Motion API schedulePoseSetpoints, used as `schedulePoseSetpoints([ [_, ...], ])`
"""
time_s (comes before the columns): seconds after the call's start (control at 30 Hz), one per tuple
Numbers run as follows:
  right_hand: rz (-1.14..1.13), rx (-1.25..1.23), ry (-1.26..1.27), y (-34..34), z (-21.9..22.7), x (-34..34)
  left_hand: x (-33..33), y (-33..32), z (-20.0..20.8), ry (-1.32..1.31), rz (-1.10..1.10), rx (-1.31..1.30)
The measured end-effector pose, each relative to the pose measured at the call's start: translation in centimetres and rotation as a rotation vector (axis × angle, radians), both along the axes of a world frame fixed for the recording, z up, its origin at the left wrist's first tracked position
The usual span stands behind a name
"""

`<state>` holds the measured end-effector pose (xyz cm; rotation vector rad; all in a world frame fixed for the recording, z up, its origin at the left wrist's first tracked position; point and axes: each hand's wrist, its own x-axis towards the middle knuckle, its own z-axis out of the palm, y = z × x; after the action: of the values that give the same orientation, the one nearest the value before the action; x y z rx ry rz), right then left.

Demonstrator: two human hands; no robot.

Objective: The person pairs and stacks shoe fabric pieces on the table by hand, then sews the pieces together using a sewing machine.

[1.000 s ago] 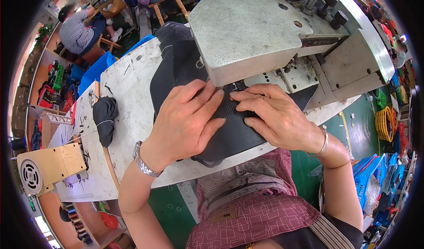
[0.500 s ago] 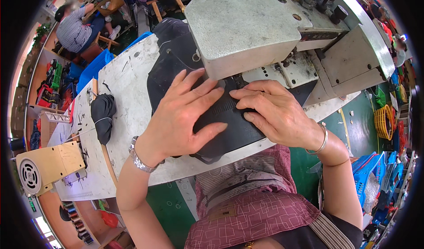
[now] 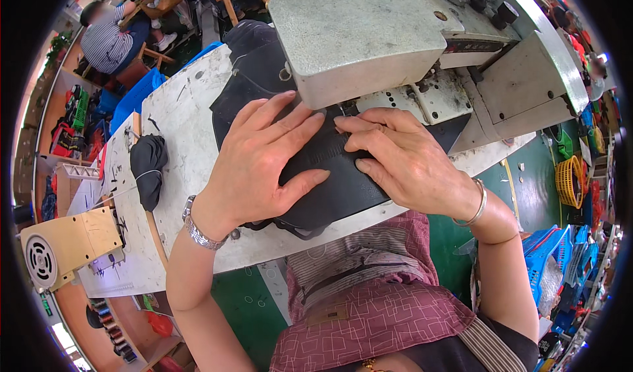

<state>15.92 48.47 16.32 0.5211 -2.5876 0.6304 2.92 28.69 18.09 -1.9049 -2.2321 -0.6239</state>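
Note:
A black bag-like piece (image 3: 343, 194) of smooth sheet and fabric lies under the head of a large pale-grey sewing machine (image 3: 362, 35). My left hand (image 3: 264, 154) rests flat on it with fingers spread, its fingertips beside the machine head. My right hand (image 3: 409, 161) has its fingers bunched and bent, pressing on the same piece close to the presser foot (image 3: 349, 108). Between the hands, a ribbed patch (image 3: 326, 151) shows on the black surface. The needle is hidden by the machine head and my fingers.
On the white table (image 3: 188, 134) at left lie a wrapped black bundle (image 3: 148, 171) and a wooden stick. A beige motor housing (image 3: 72, 243) stands at the left corner. Blue baskets (image 3: 550, 260) are at lower right. Another person (image 3: 109, 39) sits at far left.
Both hands have shifted slightly forward and left, and the black piece has slid a little with them. The right fingertips are closer to the presser foot. The whole view has shifted slightly.

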Motion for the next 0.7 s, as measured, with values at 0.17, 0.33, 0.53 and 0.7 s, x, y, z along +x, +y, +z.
schedulePoseSetpoints([
  [0.17, -0.007, 0.004, -0.036, -0.1, 0.1, 0.0, 0.3, 0.0, 0.0, 0.028, 0.028, -0.017],
  [0.33, -0.016, 0.007, -0.042, -0.1, 0.1, 0.0, 0.6, 0.1, 0.0, 0.09, 0.046, -0.012],
  [0.53, -0.013, 0.004, -0.042, -0.1, 0.2, 0.0, 1.7, 0.3, 0.2, 0.105, 0.079, -0.045],
  [0.7, -0.01, -0.054, -0.021, 0.1, 0.1, 0.0, 3.5, 1.1, 0.8, 0.063, 0.075, -0.053],
])
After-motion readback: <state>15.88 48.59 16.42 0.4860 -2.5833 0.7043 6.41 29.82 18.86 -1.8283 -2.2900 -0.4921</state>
